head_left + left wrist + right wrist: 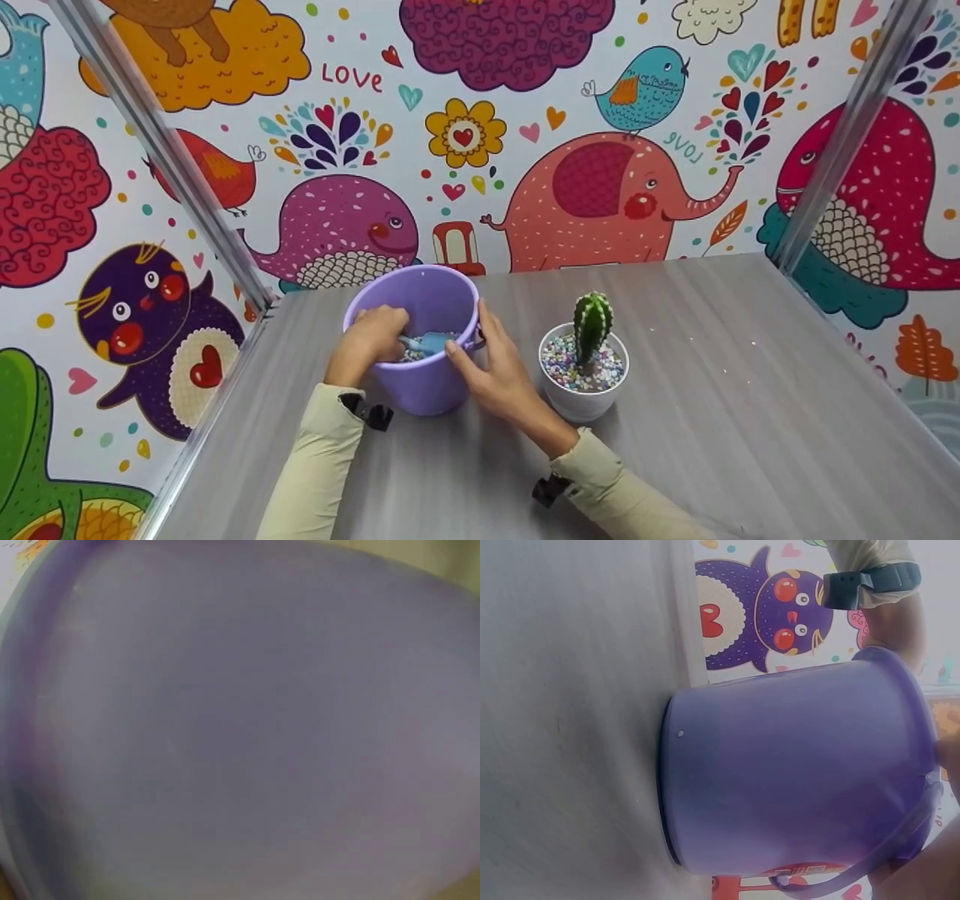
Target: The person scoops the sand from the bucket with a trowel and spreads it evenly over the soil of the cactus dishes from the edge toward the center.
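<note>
A purple bucket point(424, 396) stands on the table with small multicoloured pebbles point(414, 355) inside. My left hand point(377, 334) reaches over its rim and grips the handle of a light blue toy shovel point(436, 342), whose blade lies at the pebbles. With thumb at the near right rim and fingers along the outside, my right hand point(496, 371) holds the bucket. The blurred bucket wall point(240, 720) fills the left wrist view. In the right wrist view, the bucket's side point(795, 772) and its handle point(877, 855) show.
Right of the bucket stands a white pot point(579, 405) with a green cactus point(592, 326) in multicoloured pebbles. A few tiny bits lie on the grey table point(720, 450) farther right. Walls with cartoon animals point(592, 210) enclose the back and left, with metal posts at the corners.
</note>
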Available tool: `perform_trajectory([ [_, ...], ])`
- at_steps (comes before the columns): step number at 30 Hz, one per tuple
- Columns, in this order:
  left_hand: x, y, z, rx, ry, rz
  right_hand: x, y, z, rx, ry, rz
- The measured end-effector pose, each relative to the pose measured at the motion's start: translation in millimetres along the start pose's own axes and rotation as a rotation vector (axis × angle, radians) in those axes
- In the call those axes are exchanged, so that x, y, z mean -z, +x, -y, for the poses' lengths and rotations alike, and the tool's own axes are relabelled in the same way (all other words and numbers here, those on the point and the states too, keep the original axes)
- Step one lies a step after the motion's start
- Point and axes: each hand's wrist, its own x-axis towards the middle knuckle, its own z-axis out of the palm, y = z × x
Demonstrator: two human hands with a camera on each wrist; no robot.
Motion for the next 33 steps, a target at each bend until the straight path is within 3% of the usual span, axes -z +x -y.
perform_trajectory([
  [15, 0.4, -1.2, -1.4, -0.005, -0.009, -0.067, 2.7, 1.3, -0.8, -0.050, -0.001, 0.019],
  [33, 8.7, -1.9, 3.6, -0.049, -0.060, -0.108, 2.3, 1.0, -2.9, -0.033, -0.002, -0.006],
])
